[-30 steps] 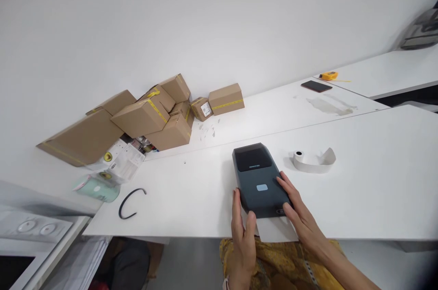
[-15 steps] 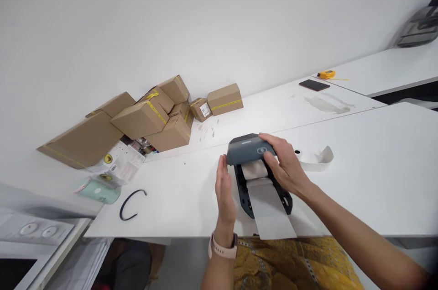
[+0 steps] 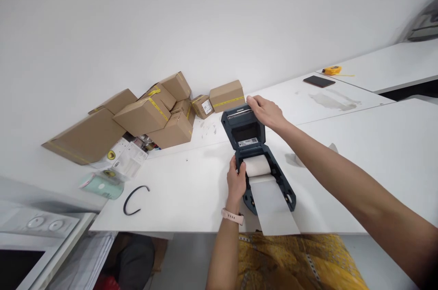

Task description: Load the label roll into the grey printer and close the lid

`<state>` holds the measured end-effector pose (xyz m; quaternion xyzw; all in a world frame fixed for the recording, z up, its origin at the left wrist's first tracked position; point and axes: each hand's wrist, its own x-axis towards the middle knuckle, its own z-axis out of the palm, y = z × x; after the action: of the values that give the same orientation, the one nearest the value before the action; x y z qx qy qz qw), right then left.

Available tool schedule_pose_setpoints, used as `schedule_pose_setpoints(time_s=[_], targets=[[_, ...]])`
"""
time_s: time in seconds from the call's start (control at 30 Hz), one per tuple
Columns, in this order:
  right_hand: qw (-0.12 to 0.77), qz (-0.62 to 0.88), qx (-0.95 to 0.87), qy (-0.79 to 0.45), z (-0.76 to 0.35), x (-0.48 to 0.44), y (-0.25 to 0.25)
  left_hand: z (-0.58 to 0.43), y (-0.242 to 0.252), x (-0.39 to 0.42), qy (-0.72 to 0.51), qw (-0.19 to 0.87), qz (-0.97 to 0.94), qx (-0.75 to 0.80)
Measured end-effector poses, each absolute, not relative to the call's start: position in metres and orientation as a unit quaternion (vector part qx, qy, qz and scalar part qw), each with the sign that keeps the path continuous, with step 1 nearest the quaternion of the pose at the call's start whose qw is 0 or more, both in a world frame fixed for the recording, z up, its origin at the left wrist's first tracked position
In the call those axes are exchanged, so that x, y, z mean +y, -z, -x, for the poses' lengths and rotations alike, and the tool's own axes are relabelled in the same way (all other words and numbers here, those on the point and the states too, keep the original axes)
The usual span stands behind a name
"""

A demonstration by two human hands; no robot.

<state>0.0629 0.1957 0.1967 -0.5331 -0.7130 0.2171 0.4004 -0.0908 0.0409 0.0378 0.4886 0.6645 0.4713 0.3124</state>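
A dark blue label printer [image 3: 287, 189] stands on the white table with its lid [image 3: 247, 131] raised. Inside it sits a white label roll [image 3: 257, 166], whose paper strip [image 3: 275, 208] runs out over the table's front edge. My left hand [image 3: 237, 180] grips the printer's left side wall, thumb over the rim. With my right hand [image 3: 265, 111] I hold the lid by its upper right corner, fingers curled round the edge. Behind my right forearm, a loose piece of white paper [image 3: 333, 147] is mostly hidden.
Cardboard boxes [image 3: 143, 118] are piled at the back left. A dark headband [image 3: 126, 202] and a mint green pack [image 3: 101, 186] lie on the left. At the back right are a black phone [image 3: 319, 81] and a yellow tape measure [image 3: 331, 71].
The printer's lid has swung up and back with my right hand on it. My left hand, earlier flat beside the printer, now grips its side.
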Motion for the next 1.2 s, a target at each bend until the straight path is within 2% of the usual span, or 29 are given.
schedule_pose_setpoints(time_s=[0.17,0.23,0.33,0.37,0.4,0.47,0.6,0.7,0.93,1.2], targets=[[0.415,0.538,-0.695,-0.237,-0.056,0.212,-0.197,0.093,-0.042,0.039,-0.446,0.309,-0.496,0.677],[0.468,0.499,-0.696,-0.218,-0.060,0.200,-0.194,0.093,-0.042,0.039,-0.441,0.303,-0.499,0.682],[0.595,0.438,-0.660,-0.134,-0.073,0.163,-0.177,0.092,-0.042,0.039,-0.442,0.298,-0.505,0.679],[0.619,0.434,-0.645,-0.110,-0.077,0.149,-0.167,0.092,-0.042,0.039,-0.446,0.297,-0.506,0.676],[0.606,0.428,-0.662,-0.104,-0.081,0.137,-0.155,0.091,-0.041,0.039,-0.449,0.296,-0.507,0.674],[0.484,0.382,-0.775,-0.135,-0.086,0.120,-0.129,0.091,-0.042,0.039,-0.452,0.295,-0.507,0.672],[0.149,0.307,-0.928,-0.150,-0.079,0.116,-0.093,0.089,-0.045,0.038,-0.435,0.289,-0.507,0.686],[0.010,0.318,-0.941,-0.113,-0.063,0.123,-0.086,0.088,-0.050,0.038,-0.412,0.273,-0.508,0.705],[-0.023,0.332,-0.935,-0.120,-0.045,0.130,-0.091,0.086,-0.056,0.039,-0.394,0.258,-0.508,0.721],[-0.072,0.297,-0.932,-0.195,-0.044,0.145,-0.109,0.084,-0.058,0.036,-0.395,0.277,-0.495,0.722]])
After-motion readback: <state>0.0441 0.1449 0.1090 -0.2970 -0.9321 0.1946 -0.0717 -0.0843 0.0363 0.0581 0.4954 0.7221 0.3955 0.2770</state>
